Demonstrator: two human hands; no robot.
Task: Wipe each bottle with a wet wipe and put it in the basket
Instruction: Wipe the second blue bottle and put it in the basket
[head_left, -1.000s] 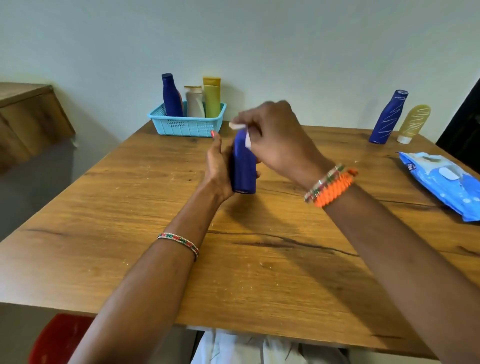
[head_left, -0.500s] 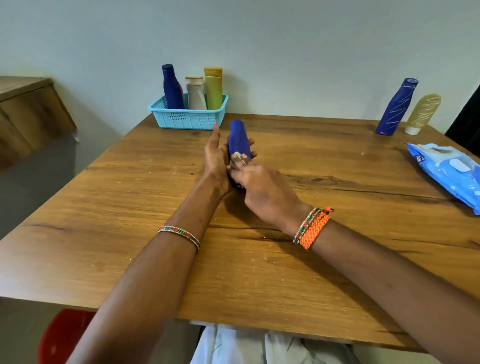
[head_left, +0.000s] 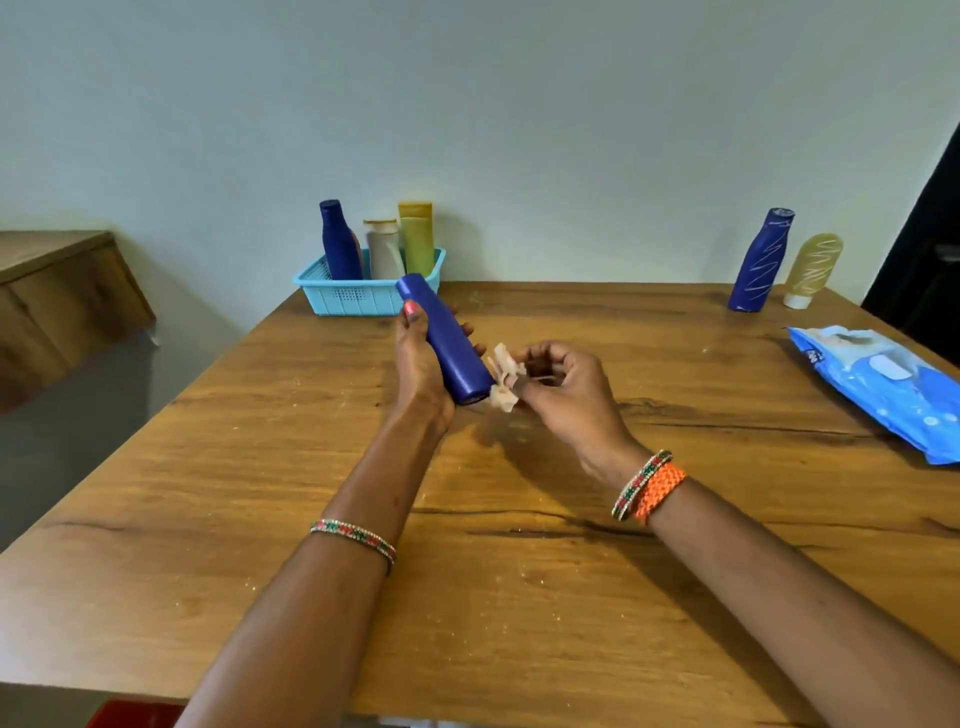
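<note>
My left hand (head_left: 418, 358) grips a dark blue bottle (head_left: 447, 340), tilted with its cap end toward the basket and its base toward me. My right hand (head_left: 563, 387) pinches a crumpled wet wipe (head_left: 503, 376) right at the bottle's base. A light blue basket (head_left: 358, 296) at the table's far edge holds three upright bottles: a dark blue one (head_left: 337, 241), a white one (head_left: 383, 249) and a yellow-green tube (head_left: 416, 239). Two more bottles stand at the far right: a blue one (head_left: 759, 262) and a yellow one (head_left: 810, 270).
A blue pack of wet wipes (head_left: 883, 384) lies at the table's right edge. The wooden table (head_left: 519, 571) stands against a pale wall. A wooden cabinet (head_left: 57, 296) is off to the left, and something red (head_left: 130, 714) shows below the table's front edge.
The bottle has tipped from upright to slanted in my left hand. My right hand slid down from the top to the base and pulled the wipe off to the right.
</note>
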